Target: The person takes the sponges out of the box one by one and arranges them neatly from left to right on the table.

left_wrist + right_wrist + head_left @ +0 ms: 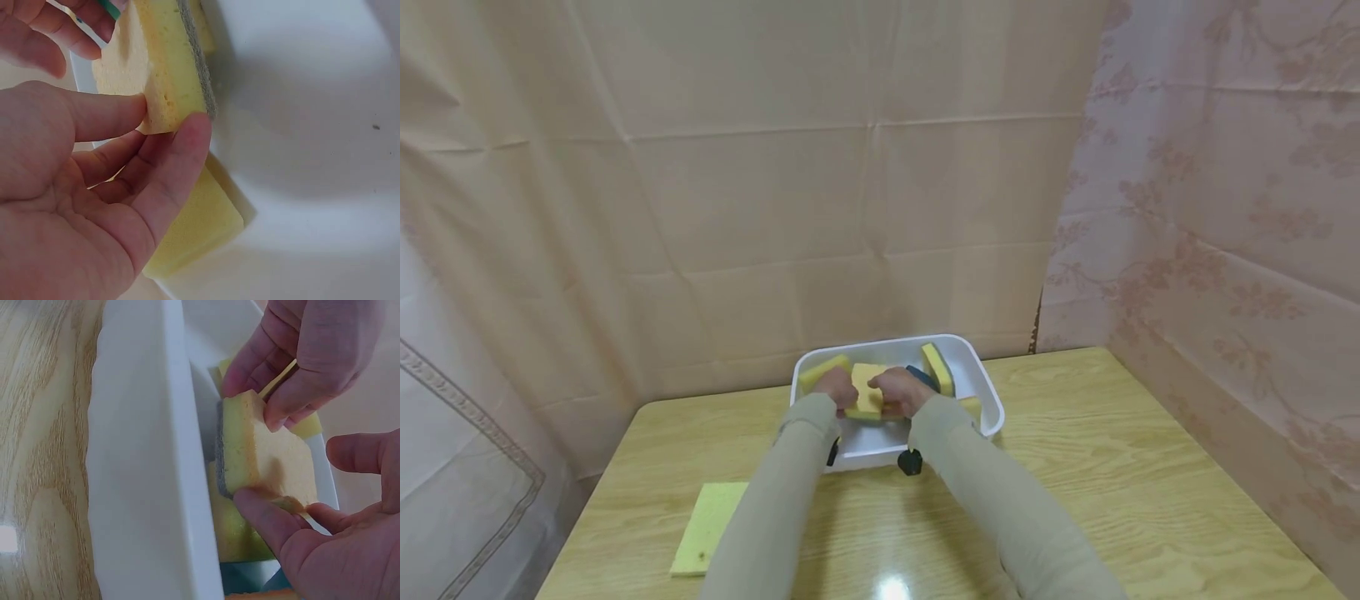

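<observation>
A layered kitchen sponge (868, 385), tan and yellow with a grey scouring side, is held tilted over a white tub (868, 458). My left hand (835, 386) pinches one end between thumb and fingers, as the left wrist view shows on the sponge (178, 69). From the other side, my right hand (337, 534) touches the sponge (281, 465) with extended fingers, its thumb raised off it. Beneath lies another yellow sponge (234, 528), partly hidden. A further yellow sponge (197, 228) sits below my left hand.
More sponges are in the tub, including a yellow one (938, 369) leaning at the back right and a dark blue piece (922, 377) beside it. A flat yellow sheet (709, 521) lies on the wooden table (1075, 467) at front left. Curtains (850, 208) hang behind.
</observation>
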The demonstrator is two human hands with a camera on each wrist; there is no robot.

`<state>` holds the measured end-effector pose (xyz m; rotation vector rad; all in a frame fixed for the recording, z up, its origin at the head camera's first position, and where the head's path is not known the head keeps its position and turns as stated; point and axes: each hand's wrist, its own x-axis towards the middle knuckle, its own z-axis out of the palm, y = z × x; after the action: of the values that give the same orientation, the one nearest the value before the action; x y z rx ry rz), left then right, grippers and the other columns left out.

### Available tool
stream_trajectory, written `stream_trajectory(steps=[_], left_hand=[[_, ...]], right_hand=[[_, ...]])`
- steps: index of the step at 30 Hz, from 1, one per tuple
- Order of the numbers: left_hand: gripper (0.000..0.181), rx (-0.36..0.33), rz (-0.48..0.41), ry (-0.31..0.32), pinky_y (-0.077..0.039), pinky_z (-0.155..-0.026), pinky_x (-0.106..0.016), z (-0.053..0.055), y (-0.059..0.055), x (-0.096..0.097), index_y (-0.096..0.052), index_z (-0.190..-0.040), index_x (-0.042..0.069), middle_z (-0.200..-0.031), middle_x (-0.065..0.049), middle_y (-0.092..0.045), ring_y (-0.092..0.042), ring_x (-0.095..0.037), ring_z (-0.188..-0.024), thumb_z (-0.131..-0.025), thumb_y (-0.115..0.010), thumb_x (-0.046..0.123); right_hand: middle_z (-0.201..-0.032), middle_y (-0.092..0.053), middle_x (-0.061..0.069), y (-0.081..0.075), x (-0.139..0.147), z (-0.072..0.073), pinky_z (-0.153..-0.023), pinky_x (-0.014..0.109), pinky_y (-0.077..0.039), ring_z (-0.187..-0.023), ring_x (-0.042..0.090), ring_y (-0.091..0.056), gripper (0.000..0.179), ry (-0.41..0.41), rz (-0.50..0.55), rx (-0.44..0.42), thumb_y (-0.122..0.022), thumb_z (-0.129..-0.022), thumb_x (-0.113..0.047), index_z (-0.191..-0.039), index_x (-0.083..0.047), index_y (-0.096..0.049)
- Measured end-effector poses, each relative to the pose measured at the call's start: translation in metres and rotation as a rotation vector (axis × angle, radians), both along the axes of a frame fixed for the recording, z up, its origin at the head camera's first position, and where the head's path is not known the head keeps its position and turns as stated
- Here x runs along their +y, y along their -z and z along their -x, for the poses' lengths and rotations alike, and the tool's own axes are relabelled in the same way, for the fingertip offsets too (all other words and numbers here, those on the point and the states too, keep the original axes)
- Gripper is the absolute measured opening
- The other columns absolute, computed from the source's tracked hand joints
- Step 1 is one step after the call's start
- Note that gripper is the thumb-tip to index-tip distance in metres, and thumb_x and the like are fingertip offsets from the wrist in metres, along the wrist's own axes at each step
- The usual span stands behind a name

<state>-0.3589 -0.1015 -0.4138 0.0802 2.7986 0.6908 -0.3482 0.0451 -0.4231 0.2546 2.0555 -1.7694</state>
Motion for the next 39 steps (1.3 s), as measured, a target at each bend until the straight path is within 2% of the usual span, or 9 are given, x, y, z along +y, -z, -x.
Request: stream_trajectory(steps=[5, 8, 15, 20, 27, 33, 39], left_hand=[[0.011, -0.005, -0.076, 0.003, -0.046, -0.048, -0.022, -0.001, 0.0, -0.006, -0.058, -0.073, 0.003, -0.07, -0.008, -0.06, -0.062, -0.02, -0.059, -0.077, -0.056, -0.007], [0.01, -0.011, -0.062, 0.015, -0.046, -0.048, -0.021, -0.001, -0.002, -0.007, -0.058, -0.072, 0.004, -0.07, -0.008, -0.062, -0.063, -0.019, -0.059, -0.077, -0.056, -0.005], [0.011, -0.011, -0.03, -0.011, -0.046, -0.048, -0.022, -0.002, -0.005, -0.007, -0.059, -0.074, 0.004, -0.072, -0.01, -0.064, -0.063, -0.019, -0.059, -0.08, -0.058, -0.006], [0.01, -0.022, -0.071, -0.015, -0.047, -0.049, -0.022, -0.004, -0.007, -0.005, -0.06, -0.074, 0.004, -0.074, -0.011, -0.065, -0.061, -0.019, -0.06, -0.078, -0.058, -0.005], [0.009, -0.023, -0.141, -0.054, -0.05, -0.053, -0.026, -0.007, -0.007, -0.004, -0.059, -0.075, 0.004, -0.074, -0.01, -0.064, -0.061, -0.02, -0.061, -0.078, -0.056, -0.004], [0.007, -0.022, -0.181, -0.07, -0.054, -0.056, -0.028, -0.005, -0.005, -0.003, -0.06, -0.078, 0.003, -0.076, -0.01, -0.065, -0.062, -0.021, -0.064, -0.079, -0.058, -0.004], [0.007, -0.022, -0.198, -0.091, -0.054, -0.055, -0.026, -0.004, -0.008, -0.001, -0.061, -0.086, 0.001, -0.081, -0.011, -0.064, -0.061, -0.02, -0.065, -0.08, -0.06, -0.003]], right_hand=[[-0.133, -0.055, 0.025, 0.001, 0.001, 0.0, -0.091, 0.041, -0.057, -0.116, 0.035, -0.06, 0.045, 0.0, 0.001, 0.003, -0.061, -0.098, -0.014, -0.136, 0.009, -0.05], [-0.133, -0.055, 0.026, 0.002, 0.001, 0.0, -0.091, 0.042, -0.057, -0.115, 0.035, -0.061, 0.046, 0.003, 0.009, 0.01, -0.061, -0.098, -0.015, -0.136, 0.01, -0.05], [-0.146, -0.046, 0.026, 0.002, 0.001, 0.0, -0.095, 0.044, -0.055, -0.126, 0.039, -0.053, 0.061, 0.009, 0.052, 0.042, -0.061, -0.098, -0.013, -0.149, 0.01, -0.036], [-0.146, -0.045, 0.027, 0.002, 0.004, 0.0, -0.094, 0.045, -0.055, -0.125, 0.039, -0.055, 0.062, 0.012, 0.058, 0.04, -0.06, -0.099, -0.013, -0.151, 0.01, -0.033], [-0.145, -0.045, 0.027, 0.0, 0.008, -0.001, -0.093, 0.047, -0.055, -0.123, 0.041, -0.055, 0.065, 0.003, 0.071, 0.047, -0.058, -0.1, -0.014, -0.153, 0.009, -0.028], [-0.154, -0.036, 0.027, -0.003, 0.011, -0.004, -0.099, 0.051, -0.051, -0.131, 0.045, -0.048, 0.067, -0.002, 0.105, 0.05, -0.057, -0.101, -0.013, -0.155, 0.007, -0.024], [-0.158, -0.03, 0.027, -0.007, 0.013, -0.005, -0.098, 0.05, -0.052, -0.133, 0.046, -0.045, 0.067, -0.006, 0.11, 0.064, -0.056, -0.101, -0.013, -0.155, 0.007, -0.022]])
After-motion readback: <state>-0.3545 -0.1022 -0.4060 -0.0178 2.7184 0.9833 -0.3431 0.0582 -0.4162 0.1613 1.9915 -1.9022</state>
